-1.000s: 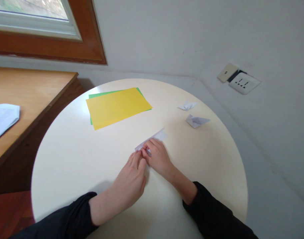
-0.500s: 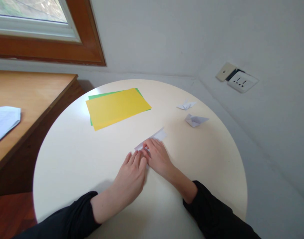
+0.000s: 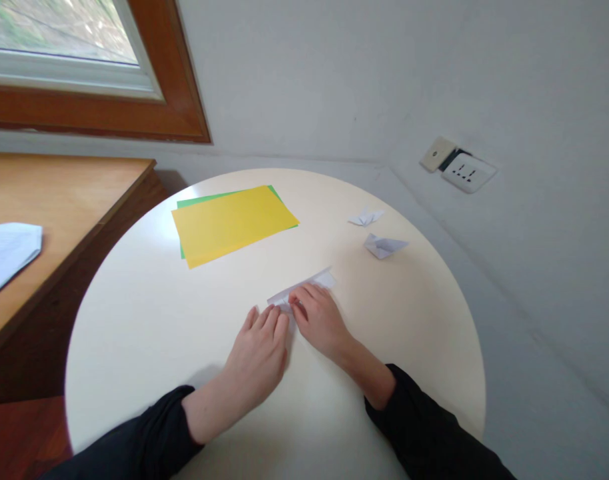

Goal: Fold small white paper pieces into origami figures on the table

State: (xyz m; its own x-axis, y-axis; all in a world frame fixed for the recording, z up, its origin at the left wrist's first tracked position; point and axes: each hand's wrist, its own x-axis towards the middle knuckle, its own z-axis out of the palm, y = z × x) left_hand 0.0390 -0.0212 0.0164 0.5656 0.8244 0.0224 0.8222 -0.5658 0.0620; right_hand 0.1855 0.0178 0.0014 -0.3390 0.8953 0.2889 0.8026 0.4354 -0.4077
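A white piece of folded paper (image 3: 325, 279) lies slanted near the middle of the round table (image 3: 149, 313), its long edge raised a little along the far side. My left hand (image 3: 258, 347) presses its fingertips together on the paper's near left end. Over the paper's middle, my right hand (image 3: 318, 319) is closed with curled fingers, thumb and forefinger pinching at it. Both hands hide much of the paper between them.
A yellow sheet (image 3: 234, 223) lies over a green sheet (image 3: 199, 199) at the back left. Two white folded paper shapes, a smaller one (image 3: 366, 218) and a larger one (image 3: 385, 247), sit at the right. A wooden desk (image 3: 84, 180) with papers (image 3: 9, 250) stands left.
My right hand has opened a small gap from my left fingers, showing more of the paper between them. The whole view has shifted slightly.
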